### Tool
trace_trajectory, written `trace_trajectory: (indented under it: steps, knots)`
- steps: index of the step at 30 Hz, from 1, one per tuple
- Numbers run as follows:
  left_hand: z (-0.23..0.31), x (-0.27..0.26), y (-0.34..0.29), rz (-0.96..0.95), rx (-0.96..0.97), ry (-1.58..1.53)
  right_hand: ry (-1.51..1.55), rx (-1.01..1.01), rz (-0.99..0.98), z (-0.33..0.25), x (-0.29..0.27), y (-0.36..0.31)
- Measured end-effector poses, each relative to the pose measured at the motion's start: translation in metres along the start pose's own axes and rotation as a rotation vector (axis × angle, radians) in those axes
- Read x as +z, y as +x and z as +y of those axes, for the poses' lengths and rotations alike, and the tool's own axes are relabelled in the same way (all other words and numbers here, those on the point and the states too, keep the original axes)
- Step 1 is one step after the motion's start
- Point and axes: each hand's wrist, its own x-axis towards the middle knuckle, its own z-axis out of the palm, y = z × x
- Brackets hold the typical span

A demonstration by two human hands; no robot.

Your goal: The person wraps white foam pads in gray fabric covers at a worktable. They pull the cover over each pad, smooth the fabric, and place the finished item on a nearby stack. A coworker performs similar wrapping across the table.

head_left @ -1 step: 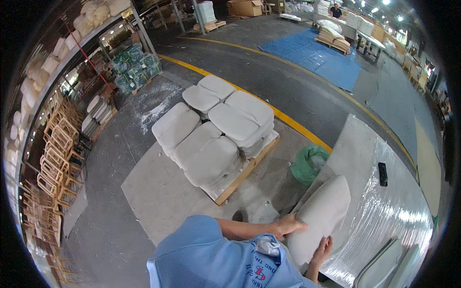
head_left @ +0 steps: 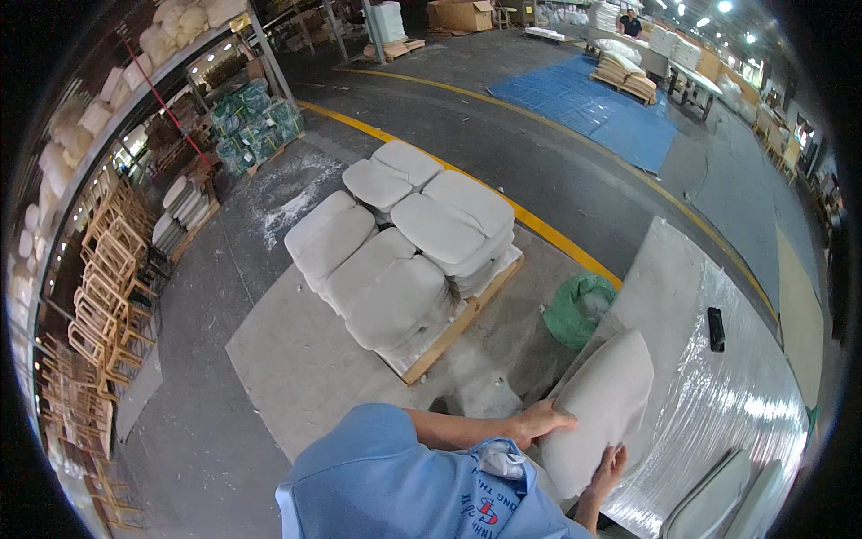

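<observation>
The dark grey floor (head_left: 211,296) bears 2 yellow lines: a bold line (head_left: 561,238) running diagonally across the middle, and a thinner line (head_left: 705,218) curving beyond it. White dust (head_left: 301,199) marks the concrete left of centre. A blue sheet (head_left: 575,94) covers part of the far floor, near a long table (head_left: 699,78). Along the left, a metal rack (head_left: 268,70) carries pale bags (head_left: 175,34) up high; wooden chair frames (head_left: 112,287) crowd below. Green bundles (head_left: 251,126) are piled beside the rack, and a cardboard box (head_left: 460,15) sits at the back. Bright ceiling lamps (head_left: 725,6) shine at upper right.
</observation>
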Motion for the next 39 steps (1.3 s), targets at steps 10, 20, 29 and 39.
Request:
trace_trajectory:
  steps: [10, 20, 29, 39]
  knots:
    - [0.048, -0.119, -0.103, -0.107, 0.033, -0.362, 0.494, 0.535, -0.552, -0.069, 0.119, -0.08]
    - [0.136, -0.372, -0.239, 0.177, 0.374, 0.765, -0.03, -0.145, -0.469, -0.088, 0.305, -0.031]
    - [0.209, -0.495, -0.352, 0.208, 0.09, 0.562, -0.187, 0.393, -1.249, -0.077, 0.457, -0.002]
    - [0.12, -0.579, -0.352, 1.298, 0.541, -0.391, -0.023, 0.607, -0.988, -0.027, 0.588, -0.028]
